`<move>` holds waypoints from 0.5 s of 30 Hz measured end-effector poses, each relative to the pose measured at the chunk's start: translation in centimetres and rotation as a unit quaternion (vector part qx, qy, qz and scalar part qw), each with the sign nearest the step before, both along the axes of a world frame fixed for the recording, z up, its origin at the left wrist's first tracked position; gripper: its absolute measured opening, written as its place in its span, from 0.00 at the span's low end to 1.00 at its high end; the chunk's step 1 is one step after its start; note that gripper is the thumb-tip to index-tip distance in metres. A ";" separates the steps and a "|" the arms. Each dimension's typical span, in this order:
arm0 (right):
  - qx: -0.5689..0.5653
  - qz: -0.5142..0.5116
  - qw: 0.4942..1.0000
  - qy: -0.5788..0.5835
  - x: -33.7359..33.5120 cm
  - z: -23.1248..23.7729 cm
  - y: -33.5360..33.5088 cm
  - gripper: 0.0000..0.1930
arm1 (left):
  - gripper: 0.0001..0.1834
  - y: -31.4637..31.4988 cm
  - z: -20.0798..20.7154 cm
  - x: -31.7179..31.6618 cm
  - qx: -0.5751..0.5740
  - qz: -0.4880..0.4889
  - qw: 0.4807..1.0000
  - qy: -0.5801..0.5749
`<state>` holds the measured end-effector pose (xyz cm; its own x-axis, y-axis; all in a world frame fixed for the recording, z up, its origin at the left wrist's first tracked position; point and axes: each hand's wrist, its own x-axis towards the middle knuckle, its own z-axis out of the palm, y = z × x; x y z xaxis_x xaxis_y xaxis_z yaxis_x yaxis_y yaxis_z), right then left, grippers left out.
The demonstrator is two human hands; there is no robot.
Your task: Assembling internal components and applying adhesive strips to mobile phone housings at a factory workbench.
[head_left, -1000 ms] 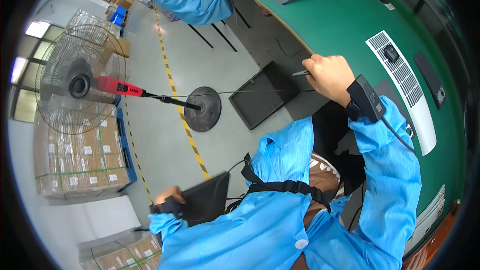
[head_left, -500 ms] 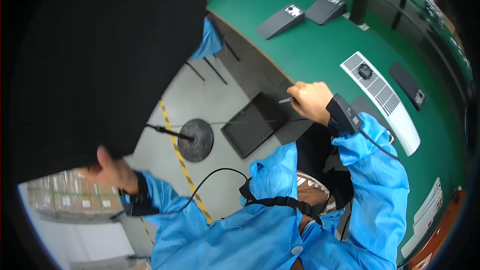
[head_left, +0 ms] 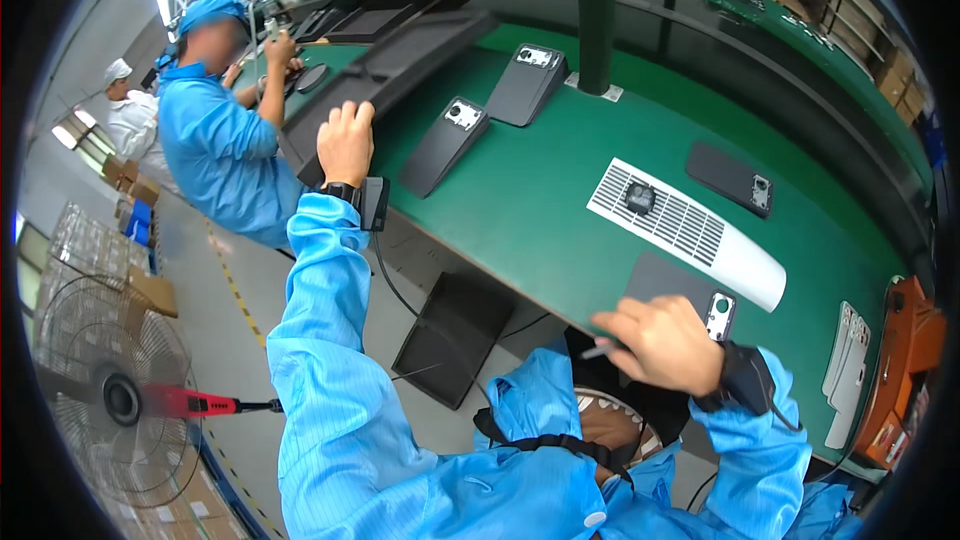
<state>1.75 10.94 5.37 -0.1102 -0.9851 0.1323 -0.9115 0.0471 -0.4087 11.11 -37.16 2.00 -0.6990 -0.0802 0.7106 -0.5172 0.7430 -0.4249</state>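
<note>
My left hand (head_left: 346, 145) is closed on the near edge of a black tray (head_left: 430, 48), which is held tilted over the left part of the green bench (head_left: 500, 230). In my right hand (head_left: 665, 345), near the bench's front edge, the fingers pinch a short, thin grey tool (head_left: 598, 350) whose kind I cannot make out. Beyond that hand lies a white slatted panel (head_left: 745, 265) with a small black part (head_left: 640, 198) on it. A dark flat cover (head_left: 660, 280) lies partly behind the right hand. Two dark wedge-shaped covers (head_left: 440, 150) (head_left: 526, 85) rest right of the tray.
Another dark cover (head_left: 725, 175) lies behind the white panel. Pale plates (head_left: 848, 355) and an orange bin (head_left: 905, 360) stand at the right. A green post (head_left: 594, 20) rises from the bench. A co-worker (head_left: 215, 130) works at left. A fan (head_left: 122, 398) stands lower left.
The black tray, which filled the upper left close to me, has moved away over the bench with my left hand on it. My view has turned left; my right hand still holds the grey tool.
</note>
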 end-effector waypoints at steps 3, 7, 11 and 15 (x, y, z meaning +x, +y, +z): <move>0.008 -0.032 0.999 -0.005 0.3 0.7 2.4 0.14 | 0.08 -0.4 -3.6 -1.5 0.092 -0.034 0.995 -0.028; 0.006 -0.093 0.995 -0.037 0.1 0.5 4.6 0.14 | 0.16 0.8 -4.5 -3.0 0.276 -0.050 0.960 -0.005; -0.007 -0.123 0.991 -0.058 -0.5 -0.7 4.9 0.14 | 0.24 4.4 -0.9 -2.1 0.431 0.017 0.897 -0.099; 0.015 -0.114 0.991 -0.063 -1.2 -1.6 5.6 0.16 | 0.42 8.1 -0.3 -2.8 0.286 -0.064 0.952 -0.085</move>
<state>0.54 16.56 3.75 -0.3443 -0.9359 0.0751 -0.8180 0.2598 -0.5132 8.29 -29.06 1.66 -0.8304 -0.3266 0.4515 -0.3667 0.9304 -0.0015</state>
